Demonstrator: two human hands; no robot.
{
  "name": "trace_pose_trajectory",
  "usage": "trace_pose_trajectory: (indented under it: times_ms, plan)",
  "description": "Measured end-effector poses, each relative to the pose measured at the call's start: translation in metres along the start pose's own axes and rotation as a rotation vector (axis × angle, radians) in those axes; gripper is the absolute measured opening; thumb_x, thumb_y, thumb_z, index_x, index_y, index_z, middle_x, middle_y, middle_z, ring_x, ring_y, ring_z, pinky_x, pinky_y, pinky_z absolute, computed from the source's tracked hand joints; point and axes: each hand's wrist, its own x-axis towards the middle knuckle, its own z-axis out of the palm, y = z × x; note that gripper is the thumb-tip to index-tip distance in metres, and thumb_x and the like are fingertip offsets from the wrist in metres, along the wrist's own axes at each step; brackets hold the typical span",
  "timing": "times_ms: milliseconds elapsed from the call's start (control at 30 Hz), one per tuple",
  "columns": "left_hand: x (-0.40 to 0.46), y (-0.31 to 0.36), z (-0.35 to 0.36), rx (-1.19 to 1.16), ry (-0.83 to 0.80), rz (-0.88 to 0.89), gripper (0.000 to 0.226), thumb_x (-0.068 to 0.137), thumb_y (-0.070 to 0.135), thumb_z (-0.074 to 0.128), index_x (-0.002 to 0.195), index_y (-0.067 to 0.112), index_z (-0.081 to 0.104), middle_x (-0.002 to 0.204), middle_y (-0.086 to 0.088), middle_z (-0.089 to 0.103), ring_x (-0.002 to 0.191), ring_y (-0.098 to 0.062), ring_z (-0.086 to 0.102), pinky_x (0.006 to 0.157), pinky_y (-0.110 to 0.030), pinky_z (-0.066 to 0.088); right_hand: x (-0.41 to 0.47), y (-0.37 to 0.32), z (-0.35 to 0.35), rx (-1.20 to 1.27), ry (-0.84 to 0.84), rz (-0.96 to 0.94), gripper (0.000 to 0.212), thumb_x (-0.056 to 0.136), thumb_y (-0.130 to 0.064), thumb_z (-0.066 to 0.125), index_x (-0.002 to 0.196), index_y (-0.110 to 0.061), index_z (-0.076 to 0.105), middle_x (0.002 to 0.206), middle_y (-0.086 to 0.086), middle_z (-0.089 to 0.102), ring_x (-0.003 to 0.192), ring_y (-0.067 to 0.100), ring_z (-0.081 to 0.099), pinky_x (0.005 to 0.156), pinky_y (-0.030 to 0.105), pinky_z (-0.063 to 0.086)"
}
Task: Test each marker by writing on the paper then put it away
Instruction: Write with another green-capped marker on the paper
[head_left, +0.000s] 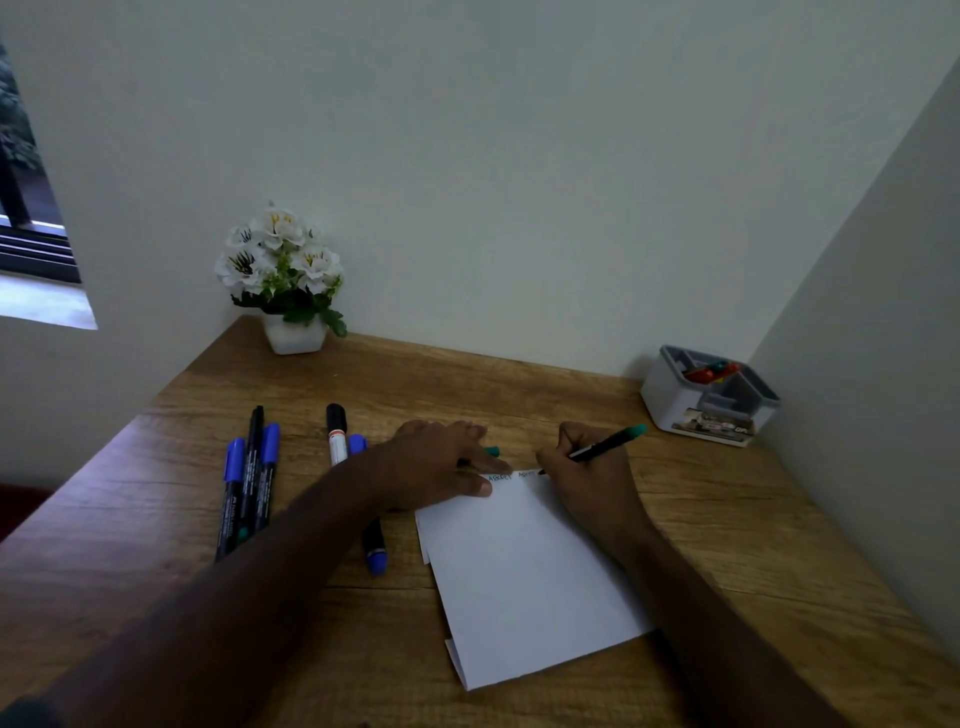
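Left hand (436, 462) flat, open, pinning paper (524, 577); right hand (587, 467) gripping green marker (605, 448), tip at top edge (2 scribbles there). Light strokes, paper held firm.

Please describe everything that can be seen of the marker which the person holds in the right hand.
The marker is slim, with a black barrel and a teal end piece pointing up and to the right, away from the person. It is tilted, and its tip meets the top edge of the white paper, beside small teal letters already written there. The right hand grips its lower part in a writing hold, which hides that part. Its cap is not on the tip. No print on the barrel can be read.
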Motion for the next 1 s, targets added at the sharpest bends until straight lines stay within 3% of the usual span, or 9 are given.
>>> trace_pose_trajectory:
  times_ms: [167,567,733,800,867,933,1000]
  plan:
    - [-0.001,0.001,-0.001,-0.002,-0.007,0.000,0.043,0.095,0.045,0.051,0.138,0.046,0.043,0.162,-0.002,0.014,0.150,-0.016,0.007,0.119,-0.052,0.010,0.000,-0.001,0.000,0.028,0.015,-0.007,0.026,0.075,0.003,0.066,0.059,-0.002,0.046,0.054,0.005,0.043,0.051,0.011,0.038,0.045,0.019,0.032]
    - [-0.001,0.003,-0.002,0.010,-0.019,-0.015,0.043,0.096,0.046,0.049,0.138,0.048,0.042,0.162,0.000,0.012,0.150,-0.017,0.007,0.119,-0.052,0.009,0.000,0.000,-0.001,0.037,0.011,-0.018,0.033,0.075,0.003,0.065,0.057,-0.012,0.042,0.052,0.000,0.039,0.050,0.009,0.036,0.044,0.018,0.030]
    - [-0.004,0.005,-0.003,-0.038,0.054,-0.026,0.047,0.092,0.045,0.057,0.137,0.047,0.044,0.159,0.003,0.024,0.147,-0.017,0.020,0.118,-0.051,0.017,0.002,0.000,-0.010,0.221,0.092,0.035,0.032,0.079,0.006,0.060,0.060,-0.014,0.044,0.060,0.000,0.044,0.057,0.007,0.042,0.058,0.020,0.040]
    - [-0.004,0.005,-0.005,-0.110,0.210,-0.024,0.051,0.087,0.043,0.064,0.135,0.042,0.048,0.150,0.005,0.043,0.137,-0.015,0.039,0.113,-0.047,0.031,0.002,0.001,-0.015,0.281,0.112,0.033,0.029,0.081,0.005,0.059,0.063,-0.015,0.048,0.062,-0.003,0.047,0.061,0.007,0.045,0.062,0.024,0.038]
    - [-0.004,0.005,-0.008,-0.113,0.381,-0.043,0.046,0.083,0.042,0.069,0.127,0.038,0.059,0.127,0.010,0.063,0.118,-0.009,0.054,0.104,-0.043,0.039,0.001,-0.003,-0.017,0.277,0.119,-0.047,0.024,0.080,0.005,0.063,0.064,-0.010,0.053,0.063,-0.001,0.053,0.064,0.008,0.050,0.063,0.025,0.040]
    - [-0.007,0.008,-0.011,-0.001,0.429,-0.087,0.038,0.083,0.046,0.068,0.119,0.036,0.065,0.108,0.016,0.067,0.108,-0.006,0.055,0.099,-0.040,0.038,0.000,-0.007,-0.018,0.266,0.103,-0.119,0.018,0.080,0.004,0.067,0.067,-0.002,0.056,0.065,0.001,0.057,0.068,0.010,0.054,0.064,0.023,0.042]
    - [-0.008,0.012,-0.012,0.088,0.385,-0.108,0.032,0.086,0.043,0.065,0.116,0.034,0.067,0.108,0.017,0.065,0.109,-0.006,0.052,0.098,-0.040,0.034,-0.001,-0.009,-0.020,0.275,0.041,-0.116,0.015,0.080,-0.004,0.067,0.067,-0.004,0.058,0.067,-0.001,0.061,0.069,0.009,0.055,0.067,0.026,0.043]
